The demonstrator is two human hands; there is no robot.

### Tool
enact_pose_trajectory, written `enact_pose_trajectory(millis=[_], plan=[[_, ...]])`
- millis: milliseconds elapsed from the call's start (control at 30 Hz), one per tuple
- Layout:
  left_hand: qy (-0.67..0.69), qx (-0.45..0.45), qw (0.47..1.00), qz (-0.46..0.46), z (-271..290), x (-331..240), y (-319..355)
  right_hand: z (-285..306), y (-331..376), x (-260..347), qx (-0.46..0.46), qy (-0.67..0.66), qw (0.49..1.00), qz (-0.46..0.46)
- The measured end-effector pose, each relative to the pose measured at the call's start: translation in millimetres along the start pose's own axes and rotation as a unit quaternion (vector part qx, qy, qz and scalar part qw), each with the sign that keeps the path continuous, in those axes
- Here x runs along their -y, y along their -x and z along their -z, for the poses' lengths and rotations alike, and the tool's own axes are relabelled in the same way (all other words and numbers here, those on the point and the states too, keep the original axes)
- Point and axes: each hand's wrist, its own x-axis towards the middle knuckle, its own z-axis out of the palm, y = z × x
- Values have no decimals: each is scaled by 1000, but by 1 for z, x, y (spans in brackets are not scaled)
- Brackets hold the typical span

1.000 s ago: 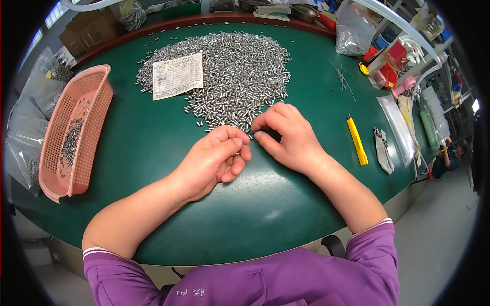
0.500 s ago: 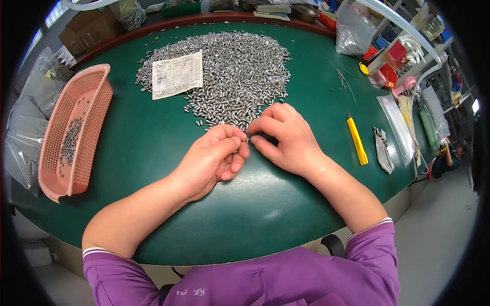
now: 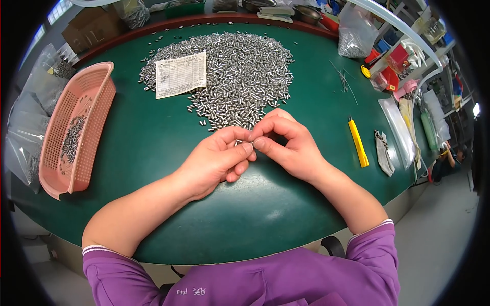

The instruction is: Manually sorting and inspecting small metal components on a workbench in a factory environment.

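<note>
My left hand [image 3: 212,158] is closed in a pinch, and a bit of a small metal cylinder [image 3: 239,143] shows between its thumb and forefinger. Its other fingers are curled under. Thumb and forefinger of my right hand [image 3: 291,145] are pinched right beside the left fingertips, almost touching them. Whatever lies in the right pinch is too small and covered to make out. Just beyond both hands spreads a large heap of small metal cylinders [image 3: 250,71] on the green table [image 3: 153,153]. A printed paper slip [image 3: 181,76] rests on the heap's left part.
A pink perforated basket [image 3: 97,132] with some metal pieces stands at the left, beside clear plastic bags [image 3: 25,132]. On the right lie a yellow cutter [image 3: 358,143], a greyish cloth item [image 3: 384,153], thin wires [image 3: 344,76] and clear plastic sleeves [image 3: 398,132]. Another person [image 3: 449,160] is far right.
My right hand has moved in toward the left, and its thumb and forefinger have closed together at the left fingertips. The left hand has stayed nearly in place.
</note>
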Motion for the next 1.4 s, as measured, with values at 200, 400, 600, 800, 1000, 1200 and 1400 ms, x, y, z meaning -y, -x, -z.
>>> enact_pose_trajectory(millis=[200, 400, 600, 800, 1000, 1200, 1400], plan=[[10, -8, 1000, -8, 1, 1, 0, 0, -1, 2, 4, -26, 1000, 1], [18, -5, 1000, -7, 0, 2, -1, 12, -7, -12, -81, 183, 979, 33], [13, 4, 1000, -8, 2, 3, -1, 13, -7, -19, -72, 272, 959, 28], [46, 11, 999, -7, 2, 0, 0, 9, -8, -19, -53, 305, 951, 10], [3, -5, 1000, 3, 0, 0, -1, 7, -6, -5, -39, 173, 984, 14], [-9, 5, 1000, 1, 1, 1, -1, 2, -3, 3, 1, 98, 992, 78], [29, 0, 1000, 8, 2, 1, -2, 8, -7, -12, -69, 162, 983, 57]])
